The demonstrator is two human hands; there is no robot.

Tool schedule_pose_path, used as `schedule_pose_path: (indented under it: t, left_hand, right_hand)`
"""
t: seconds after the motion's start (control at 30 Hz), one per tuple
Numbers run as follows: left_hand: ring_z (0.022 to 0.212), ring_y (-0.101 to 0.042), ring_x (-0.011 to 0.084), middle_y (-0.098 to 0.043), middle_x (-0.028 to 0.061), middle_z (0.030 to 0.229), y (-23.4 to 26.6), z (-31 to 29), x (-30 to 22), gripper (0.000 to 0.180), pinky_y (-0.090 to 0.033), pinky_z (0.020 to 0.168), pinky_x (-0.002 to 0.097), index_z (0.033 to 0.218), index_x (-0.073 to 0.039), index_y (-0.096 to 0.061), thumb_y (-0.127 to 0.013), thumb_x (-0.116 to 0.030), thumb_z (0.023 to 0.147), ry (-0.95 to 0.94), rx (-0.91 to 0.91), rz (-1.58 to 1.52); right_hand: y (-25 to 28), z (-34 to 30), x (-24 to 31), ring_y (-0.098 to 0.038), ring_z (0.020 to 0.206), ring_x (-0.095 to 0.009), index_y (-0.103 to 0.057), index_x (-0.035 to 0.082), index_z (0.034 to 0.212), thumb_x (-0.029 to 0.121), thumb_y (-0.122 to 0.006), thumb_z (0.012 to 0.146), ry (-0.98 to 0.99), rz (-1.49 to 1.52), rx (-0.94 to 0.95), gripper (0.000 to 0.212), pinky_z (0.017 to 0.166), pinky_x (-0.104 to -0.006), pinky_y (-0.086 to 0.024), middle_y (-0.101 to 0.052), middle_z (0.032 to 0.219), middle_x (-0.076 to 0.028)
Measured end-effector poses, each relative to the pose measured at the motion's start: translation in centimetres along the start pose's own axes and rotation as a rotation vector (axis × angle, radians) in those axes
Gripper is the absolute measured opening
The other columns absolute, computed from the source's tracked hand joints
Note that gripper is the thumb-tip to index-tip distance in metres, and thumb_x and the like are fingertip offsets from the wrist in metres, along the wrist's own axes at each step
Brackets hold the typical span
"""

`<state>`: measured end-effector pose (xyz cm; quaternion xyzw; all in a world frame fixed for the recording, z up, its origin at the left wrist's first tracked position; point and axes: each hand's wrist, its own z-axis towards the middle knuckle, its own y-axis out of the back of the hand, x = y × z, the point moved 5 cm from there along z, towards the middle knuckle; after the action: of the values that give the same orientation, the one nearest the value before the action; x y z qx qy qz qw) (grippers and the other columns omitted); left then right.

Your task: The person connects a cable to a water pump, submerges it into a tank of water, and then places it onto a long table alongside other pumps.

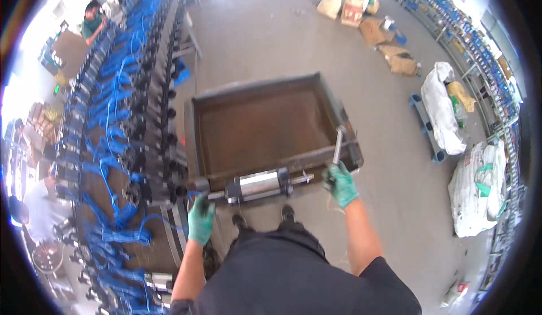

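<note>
My right hand (342,186), in a green glove, grips the lower end of a silver wrench (338,147), which points up over the right front corner of a brown metal tray (265,166). Along the tray's near edge lies a cylinder assembly (259,184) with a shiny silver body, black end blocks and a rod at each end. My left hand (200,220), also gloved in green, is closed beside the assembly's left rod end. What its fingers hold is too small and dark to tell.
On the left runs a long rack (149,117) of black parts with blue cables (116,106). White sacks (443,109) sit at the right near a blue pallet (426,126). Cardboard boxes (353,7) stand farther off. Other people (93,21) are beyond the rack.
</note>
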<state>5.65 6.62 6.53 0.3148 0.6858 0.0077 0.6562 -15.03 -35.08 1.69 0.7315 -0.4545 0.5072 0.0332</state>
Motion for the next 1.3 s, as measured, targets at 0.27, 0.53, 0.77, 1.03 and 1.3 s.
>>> schedule_pose_path:
  t: [0.27,0.53,0.77,1.03,1.3]
  left_hand:
    - [0.099,-0.064,0.0185,-0.062,0.0084,0.109,-3.9,1.1,-10.9,0.064,-0.053,0.087,0.0308,0.149,-0.005,-0.036,-0.056,-0.045,0.103,-0.25,0.015,-0.456]
    - [0.045,-0.042,0.0093,-0.05,-0.0019,0.061,1.9,2.7,1.8,0.033,-0.033,0.042,0.0258,0.088,-0.012,-0.057,-0.059,-0.042,0.102,0.427,-0.395,-0.916]
    - [0.042,-0.035,0.0095,-0.045,-0.0028,0.057,5.3,4.2,13.7,0.035,-0.025,0.039,0.0266,0.084,-0.015,-0.055,-0.057,-0.045,0.102,0.741,-0.328,-0.817]
    - [0.042,-0.038,0.0093,-0.056,0.0005,0.066,3.1,6.7,13.8,0.027,-0.028,0.037,0.0265,0.091,-0.014,-0.055,-0.053,-0.038,0.105,0.81,-0.066,-0.78]
    - [0.044,-0.038,0.0074,-0.058,-0.0002,0.071,3.3,7.4,13.6,0.029,-0.027,0.039,0.0245,0.092,-0.013,-0.057,-0.053,-0.038,0.105,0.781,0.067,-0.724]
  right_hand:
    - [-22.4,-5.8,-8.2,-0.068,0.083,-0.028,-0.053,0.004,0.121,0.001,-0.066,0.091,0.432,-1.016,0.627,0.033,0.076,-0.0391,-0.053,-0.066,0.094,-0.015]
    - [-25.8,-6.2,-7.5,-0.066,0.104,-0.04,-0.059,-0.001,0.126,0.024,-0.065,0.093,0.763,-1.2,0.757,0.041,0.093,-0.0462,-0.053,-0.067,0.114,-0.023]
    - [-21.6,1.8,-1.5,-0.067,0.094,-0.035,-0.068,0.009,0.104,0.021,-0.063,0.091,0.71,-1.633,0.334,0.018,0.084,-0.0468,-0.054,-0.07,0.098,-0.015]
    - [-20.8,3.8,-2.3,-0.067,0.084,-0.035,-0.07,0.008,0.092,0.019,-0.065,0.089,0.671,-1.604,0.232,0.012,0.077,-0.0451,-0.054,-0.07,0.089,-0.013]
    - [-21.0,4.2,-2.3,-0.067,0.082,-0.035,-0.07,0.008,0.09,0.016,-0.066,0.087,0.731,-1.584,0.219,0.009,0.075,-0.0451,-0.054,-0.069,0.087,-0.014]
